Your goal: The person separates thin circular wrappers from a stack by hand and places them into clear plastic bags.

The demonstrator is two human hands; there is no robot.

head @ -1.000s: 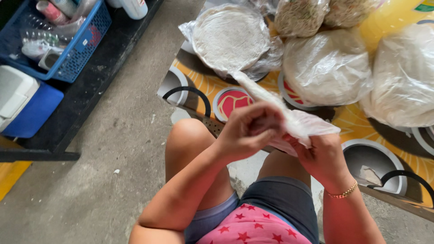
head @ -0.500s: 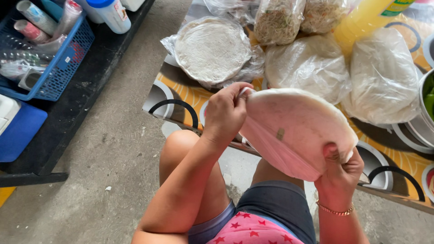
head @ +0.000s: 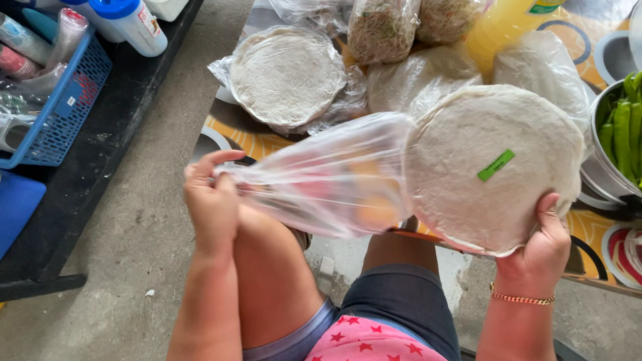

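A stack of round white flatbreads [head: 491,167] sits inside a clear plastic bag [head: 328,177], with a small green sticker on top. My right hand [head: 545,244] holds the stack from below at its near edge. My left hand [head: 212,200] grips the loose open end of the bag, which is stretched out to the left above my knee. Both hands hang in front of the low table's near edge.
On the patterned table [head: 251,137] lie another bagged flatbread stack [head: 287,73], bags of sprouts [head: 384,27], a yellow liquid bag [head: 501,27] and a metal pot of green chillies [head: 625,124]. A blue basket [head: 57,100] and bottles rest on a dark shelf at left.
The bag has been pulled out long to the left by my left hand. My right hand has shifted the flatbread stack to the right, face up.
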